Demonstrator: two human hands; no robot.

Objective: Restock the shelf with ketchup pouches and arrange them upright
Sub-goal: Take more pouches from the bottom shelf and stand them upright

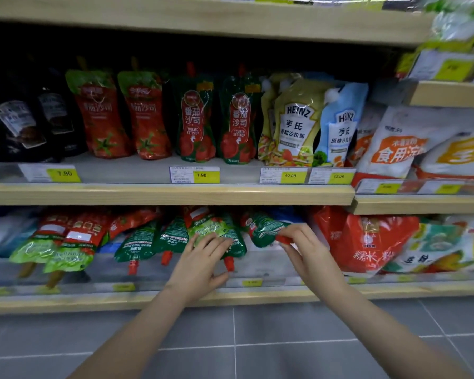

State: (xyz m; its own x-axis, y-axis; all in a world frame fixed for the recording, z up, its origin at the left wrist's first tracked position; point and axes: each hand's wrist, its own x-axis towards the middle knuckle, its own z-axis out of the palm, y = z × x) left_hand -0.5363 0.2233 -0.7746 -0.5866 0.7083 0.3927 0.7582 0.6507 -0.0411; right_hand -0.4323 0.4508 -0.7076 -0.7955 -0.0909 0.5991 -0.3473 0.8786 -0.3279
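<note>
While gripped, pouch (263,228) on shelf (257,266).

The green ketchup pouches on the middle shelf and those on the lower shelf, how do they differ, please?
The middle-shelf green ketchup pouches stand upright, caps up, fronts outward; the lower-shelf green ketchup pouches lie tipped over, red caps toward the aisle. The upper ones are untouched; the left hand and right hand handle the lower ones. Both share green packaging.

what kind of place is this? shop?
Most likely a grocery shop aisle. Wooden shelves carry yellow price tags on their front edges, upright ketchup pouches stand in rows beside Heinz salad dressing pouches, and the left hand and right hand are handling pouches on the lower shelf.
</note>
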